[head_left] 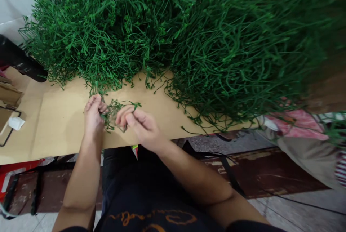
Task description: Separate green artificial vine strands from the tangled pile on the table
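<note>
Green artificial-looking plant stems with small budded tips lie in a big heap [113, 26] along the far side of the brown-covered table. Close to the near edge, my left hand [95, 111] is closed around a small bunch of green stems [108, 118], whose ends poke out below and to the right of the fingers. A short gap to the right, my right hand [140, 125] has its fingers curled in a pinch, partly smeared by motion. A thin green stem [136, 107] shows at its fingertips.
A second mass of stems [243, 55] spreads to the right and overhangs the table's edge. At the left lie a black cylinder [24, 62], a cardboard box [9, 93] and a white scrap [16, 123]. Pink cloth [300, 124] is at the right, beside a seated person's leg [302, 156].
</note>
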Demonstrator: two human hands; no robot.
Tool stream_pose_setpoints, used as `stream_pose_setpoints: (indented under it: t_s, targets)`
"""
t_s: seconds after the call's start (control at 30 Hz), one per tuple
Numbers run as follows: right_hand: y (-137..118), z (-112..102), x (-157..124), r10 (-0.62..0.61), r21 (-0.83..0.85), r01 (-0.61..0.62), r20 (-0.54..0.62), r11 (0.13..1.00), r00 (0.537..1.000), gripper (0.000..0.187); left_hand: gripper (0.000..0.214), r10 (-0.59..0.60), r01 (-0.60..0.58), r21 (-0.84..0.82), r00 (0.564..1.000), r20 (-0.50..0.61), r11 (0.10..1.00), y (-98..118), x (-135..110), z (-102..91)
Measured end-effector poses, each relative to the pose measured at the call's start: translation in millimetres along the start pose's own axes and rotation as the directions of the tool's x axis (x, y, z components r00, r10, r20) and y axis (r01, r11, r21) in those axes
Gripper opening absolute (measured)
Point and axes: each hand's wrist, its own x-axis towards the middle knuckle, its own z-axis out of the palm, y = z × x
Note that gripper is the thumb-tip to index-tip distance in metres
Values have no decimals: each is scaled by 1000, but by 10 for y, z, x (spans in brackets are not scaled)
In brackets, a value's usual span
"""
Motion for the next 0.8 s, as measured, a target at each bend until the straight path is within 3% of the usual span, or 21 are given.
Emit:
stream_pose_setpoints:
  t_s: [0.1, 0.17, 0.23, 0.3, 0.43, 0.5, 0.67, 0.8]
  targets:
    - [47, -122, 101, 226, 125, -214, -97, 969, 969, 35, 27, -11, 10, 21, 998, 62, 1000, -62, -65, 55]
    - [97, -155, 141, 261, 122, -245, -141, 962, 955, 36, 26, -1, -3, 54, 997, 76, 999, -85, -101, 77]
    - [141, -132, 147, 224, 35, -222, -171, 975, 959, 33, 25, -16, 7, 87, 995, 101, 996, -88, -120, 87]
    - [172, -79, 138, 182, -155, -212, -185, 965, 966, 26, 24, -53, 39, 121, 992, 118, 992, -82, -125, 89]
    - [217, -17, 156, 79, -479, -122, -109, 869, 991, 19, 24, -92, 73, 138, 986, 140, 988, -91, -116, 86]
    - [242, -30, 184, 36, -521, -66, -67, 851, 997, 19, 22, -82, 58, 148, 984, 160, 987, -104, -114, 85]
    - [312, -66, 184, 62, -548, -63, -20, 834, 998, 25, 22, -77, 35, 184, 972, 224, 982, -110, -118, 89]
    - [355, -45, 123, -17, -575, 44, 53, 817, 998, 17, 25, -125, 109, 102, 978, 169, 989, -88, -114, 87]
